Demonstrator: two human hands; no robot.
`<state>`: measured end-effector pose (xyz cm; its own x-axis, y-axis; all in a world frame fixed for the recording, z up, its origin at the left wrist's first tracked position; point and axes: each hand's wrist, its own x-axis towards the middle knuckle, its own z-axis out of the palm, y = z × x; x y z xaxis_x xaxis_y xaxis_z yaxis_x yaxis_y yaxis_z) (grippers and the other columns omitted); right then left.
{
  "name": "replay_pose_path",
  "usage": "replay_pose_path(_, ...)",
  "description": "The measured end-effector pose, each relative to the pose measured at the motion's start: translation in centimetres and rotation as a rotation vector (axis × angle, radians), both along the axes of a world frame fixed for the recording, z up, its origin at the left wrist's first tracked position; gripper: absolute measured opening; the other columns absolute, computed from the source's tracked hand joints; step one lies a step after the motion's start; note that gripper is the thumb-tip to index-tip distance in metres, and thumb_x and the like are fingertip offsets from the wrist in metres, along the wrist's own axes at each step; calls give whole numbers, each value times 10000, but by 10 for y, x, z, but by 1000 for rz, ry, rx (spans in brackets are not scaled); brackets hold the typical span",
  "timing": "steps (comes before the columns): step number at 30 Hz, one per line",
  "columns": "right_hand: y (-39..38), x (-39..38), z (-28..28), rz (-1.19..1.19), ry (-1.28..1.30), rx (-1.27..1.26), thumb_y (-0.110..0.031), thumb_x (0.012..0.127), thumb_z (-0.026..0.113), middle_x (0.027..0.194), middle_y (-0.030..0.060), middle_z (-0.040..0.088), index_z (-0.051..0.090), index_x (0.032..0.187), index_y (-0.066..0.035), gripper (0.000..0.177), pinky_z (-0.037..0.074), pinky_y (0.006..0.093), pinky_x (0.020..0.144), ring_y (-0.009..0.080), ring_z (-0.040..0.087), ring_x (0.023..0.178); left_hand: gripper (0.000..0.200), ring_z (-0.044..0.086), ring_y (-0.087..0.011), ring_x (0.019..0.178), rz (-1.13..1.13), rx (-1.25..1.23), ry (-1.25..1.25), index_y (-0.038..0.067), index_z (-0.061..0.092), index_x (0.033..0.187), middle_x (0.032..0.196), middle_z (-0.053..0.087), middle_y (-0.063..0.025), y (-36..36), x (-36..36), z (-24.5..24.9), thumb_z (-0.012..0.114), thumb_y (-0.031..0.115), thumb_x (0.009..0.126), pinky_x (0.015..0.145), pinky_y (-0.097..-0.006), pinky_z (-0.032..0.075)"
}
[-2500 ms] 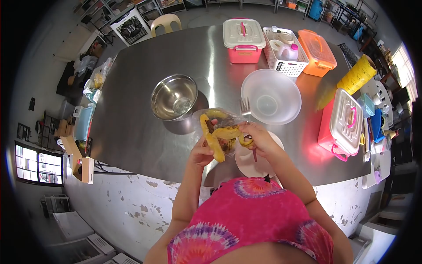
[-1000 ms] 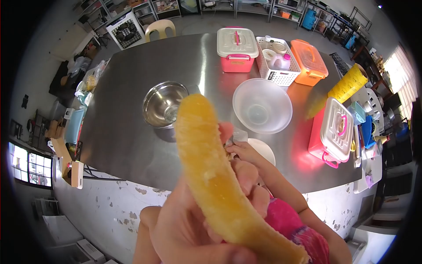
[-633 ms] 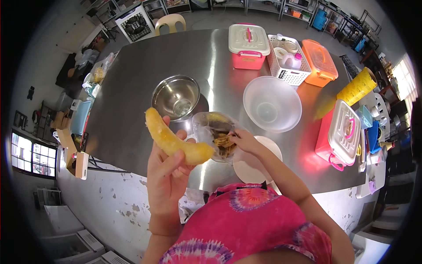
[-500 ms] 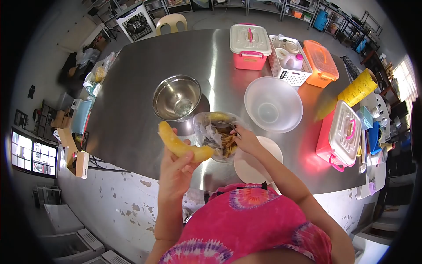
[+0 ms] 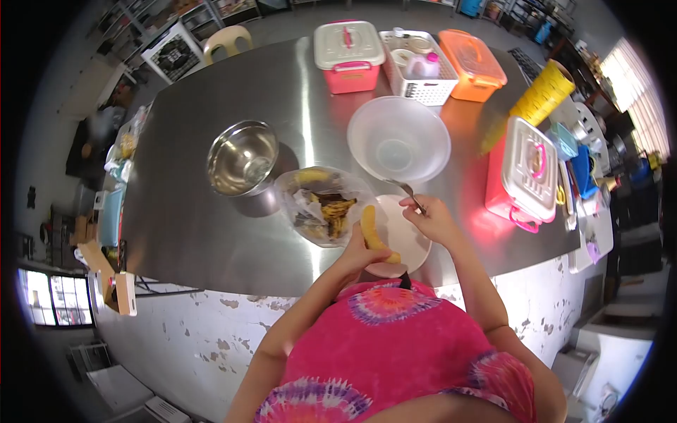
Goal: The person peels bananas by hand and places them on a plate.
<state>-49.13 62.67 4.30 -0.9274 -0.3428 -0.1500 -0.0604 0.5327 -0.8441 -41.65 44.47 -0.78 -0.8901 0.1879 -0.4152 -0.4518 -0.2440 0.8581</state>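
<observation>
My left hand [image 5: 358,255] is closed on a peeled banana [image 5: 371,229], which it holds over the left part of a pale round plate [image 5: 415,248]. In my right hand [image 5: 436,220] is a metal fork [image 5: 409,190], its head pointing up and left above the plate's far edge. To the left of the plate lies an open clear plastic bag [image 5: 288,194] with dark, browned banana peels [image 5: 333,208] and a yellow banana piece [image 5: 312,175] inside. A translucent plastic bowl [image 5: 399,137] stands just beyond the fork.
A steel mixing bowl [image 5: 243,158] stands on the metal table [image 5: 190,233], left of the bag. Along the far side are a pink lidded box [image 5: 349,60], a white basket [image 5: 419,88] with containers and an orange box [image 5: 472,67]. Another pink box [image 5: 518,173] is at right.
The banana has moved right, from in front of the bag to over the plate. My right hand has left the bag with the fork and now holds it above the plate. The view has shifted.
</observation>
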Motion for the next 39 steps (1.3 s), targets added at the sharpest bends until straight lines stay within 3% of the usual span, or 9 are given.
replay_pose_path(3,29,27,6,-50,-185,149,-213,778,607,774,106,626,636,958,-32,256,468,302,644,194,594,675,887,518,-230,956,-165,-121,-120,32,164,1295,1097,404,-121,18,-15,-6,713,-4,598,724,-342,519)
replay_pose_path(6,52,54,-48,-116,-58,204,-242,776,602,813,139,621,631,972,-29,291,466,327,679,232,602,732,936,524,-225,933,-183,-227,10,43,134,1314,1082,405,-130,30,-23,-47,731,15,593,701,-332,522)
replay_pose_path(13,56,78,-91,-272,-137,156,-218,768,593,901,189,608,593,1032,0,343,459,364,753,292,596,835,1026,526,-198,802,-255,-379,-85,60,140,1356,1027,428,-139,26,-21,-44,773,83,549,632,-296,497)
replay_pose_path(19,59,75,-101,-301,58,217,-144,770,541,971,244,574,566,1052,16,326,446,409,816,379,554,913,690,518,-156,800,-207,-345,-17,66,373,1276,1031,452,-88,-15,-3,-13,704,51,670,690,-277,491)
replay_pose_path(22,53,73,-95,-245,56,269,-127,774,543,989,237,554,547,1075,13,332,451,418,805,386,551,903,457,510,-120,787,-2,-607,290,47,521,1117,936,537,-33,-38,3,-12,677,32,688,707,-257,455)
replay_pose_path(26,41,72,-84,-242,43,339,-90,762,547,1053,232,508,516,1117,-1,367,455,412,804,392,538,923,438,551,-210,808,134,-855,412,54,501,1125,972,537,-96,-66,-5,-15,627,66,705,691,-308,475)
replay_pose_path(31,28,71,-60,-182,-38,428,-70,763,534,1135,215,439,473,1177,-46,419,463,415,794,376,528,954,365,575,-331,867,-114,-1395,301,78,467,1151,1010,557,-165,-94,3,-14,498,108,788,717,-435,466)
replay_pose_path(34,17,68,-48,-188,54,562,-63,763,527,1154,197,436,502,1147,-50,385,458,414,805,354,527,962,324,595,-321,806,-152,-1505,232,81,500,1108,966,580,-161,-102,16,-8,502,141,790,692,-445,469)
replay_pose_path(39,-49,40,-41,170,581,170,-68,729,532,995,131,548,588,978,-30,258,441,383,821,283,532,953,258,607,-334,748,-233,-1580,131,62,538,1019,834,613,-168,-106,31,4,506,197,802,668,-453,474)
